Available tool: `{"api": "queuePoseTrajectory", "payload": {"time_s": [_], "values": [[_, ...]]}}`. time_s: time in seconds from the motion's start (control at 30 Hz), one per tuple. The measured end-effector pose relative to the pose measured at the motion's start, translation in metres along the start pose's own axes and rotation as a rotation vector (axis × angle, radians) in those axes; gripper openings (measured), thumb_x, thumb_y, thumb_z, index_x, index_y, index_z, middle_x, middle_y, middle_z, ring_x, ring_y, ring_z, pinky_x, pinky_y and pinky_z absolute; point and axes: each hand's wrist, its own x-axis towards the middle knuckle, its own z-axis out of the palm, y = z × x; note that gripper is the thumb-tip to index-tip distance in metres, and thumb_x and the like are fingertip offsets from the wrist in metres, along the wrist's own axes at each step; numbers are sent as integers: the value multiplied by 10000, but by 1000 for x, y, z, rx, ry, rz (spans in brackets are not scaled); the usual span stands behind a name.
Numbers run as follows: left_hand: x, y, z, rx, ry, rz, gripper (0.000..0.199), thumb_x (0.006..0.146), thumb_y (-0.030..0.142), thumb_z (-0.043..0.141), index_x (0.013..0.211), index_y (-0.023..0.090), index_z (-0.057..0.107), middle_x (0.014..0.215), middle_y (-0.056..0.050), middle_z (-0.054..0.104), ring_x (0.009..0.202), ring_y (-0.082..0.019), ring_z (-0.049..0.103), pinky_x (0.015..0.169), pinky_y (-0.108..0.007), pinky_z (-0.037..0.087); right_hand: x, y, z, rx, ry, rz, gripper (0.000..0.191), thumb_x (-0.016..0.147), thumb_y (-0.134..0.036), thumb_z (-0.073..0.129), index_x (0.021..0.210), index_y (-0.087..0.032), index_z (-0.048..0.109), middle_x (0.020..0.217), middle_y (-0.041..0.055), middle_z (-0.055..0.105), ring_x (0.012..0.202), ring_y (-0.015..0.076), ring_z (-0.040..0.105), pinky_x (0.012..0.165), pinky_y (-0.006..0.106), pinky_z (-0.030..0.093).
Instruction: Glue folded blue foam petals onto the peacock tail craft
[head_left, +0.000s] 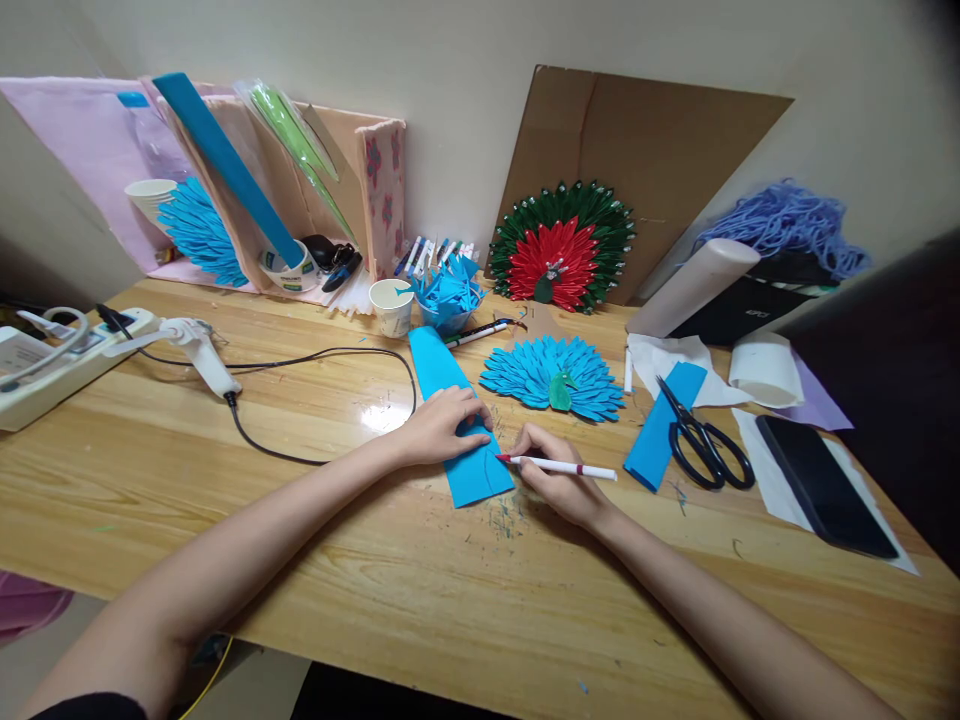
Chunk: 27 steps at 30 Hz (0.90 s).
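Observation:
A strip of blue craft paper [480, 478] lies at an angle on the table, with a thin curved line drawn near its lower end. My left hand [446, 425] rests flat on the strip, thumb apart from the fingers, pressing it down. My right hand [559, 480] grips a white felt-tip pen [577, 468] with a dark red tip. The tip meets the paper's right edge beside the curved line. Just beyond both hands sits a peacock [517, 372] made of layered blue paper feathers with a green body.
Black scissors [709, 450] lie partly on a folded blue strip [660, 435] at right, near a phone [825, 485]. Behind stand a paper cup [391, 306], a bowl of blue cuttings [448, 300] and a red-green peacock [562, 250]. A black cable [277, 452] and power strip [75, 365] occupy the left.

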Motion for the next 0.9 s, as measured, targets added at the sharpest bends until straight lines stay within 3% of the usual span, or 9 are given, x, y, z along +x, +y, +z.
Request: {"api": "queuePoseTrajectory", "payload": {"time_s": [0.4,0.73,0.9], "values": [[0,0,0,7,-4,5,231,799,390,516,917,198,565,826,-19,516,799,-167,455,697,-274,335,-2,9,-2,192,-16,8,143,667,-145,436,542,-187,382,515,-37,413,489,95,367,457,213,279],[1,1,-2,-13,-8,-2,237,796,394,516,912,196,574,823,-21,519,793,-167,454,697,-280,332,-4,8,-5,138,-97,-40,137,628,-147,445,498,-181,417,508,-20,443,506,112,397,481,235,285],[1,2,-2,-24,-15,-13,231,802,389,513,913,196,575,823,-26,527,802,-173,460,713,-288,339,-4,7,-4,312,55,16,138,762,-288,465,662,-194,481,543,-20,481,485,117,430,478,243,340]]}}
